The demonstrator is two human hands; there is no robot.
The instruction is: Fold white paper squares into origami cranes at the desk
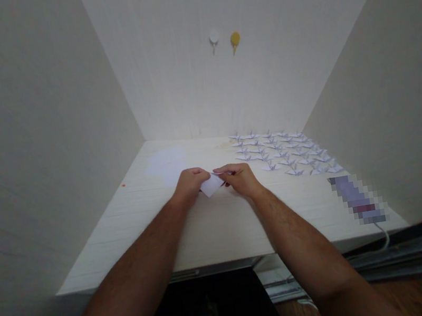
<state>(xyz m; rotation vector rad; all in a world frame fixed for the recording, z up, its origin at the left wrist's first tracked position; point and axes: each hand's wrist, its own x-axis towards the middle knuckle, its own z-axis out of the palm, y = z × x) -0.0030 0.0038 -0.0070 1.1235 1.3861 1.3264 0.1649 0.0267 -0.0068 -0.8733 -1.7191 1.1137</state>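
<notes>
A small folded piece of white paper is held above the middle of the tabletop, one corner pointing toward me. My left hand pinches its left side, thumb on top. At its upper right edge, the fingers of my right hand are closed on the same paper. The fingers partly cover the paper, so its exact folds are hard to make out. To the right of my right hand stand rows of white paper cranes. Beyond my left hand lie flat white paper sheets.
The pale table is enclosed by walls on the left, back and right. A pixelated flat object with a white cable lies near the right front edge. A white hook and a yellow hook are on the back wall.
</notes>
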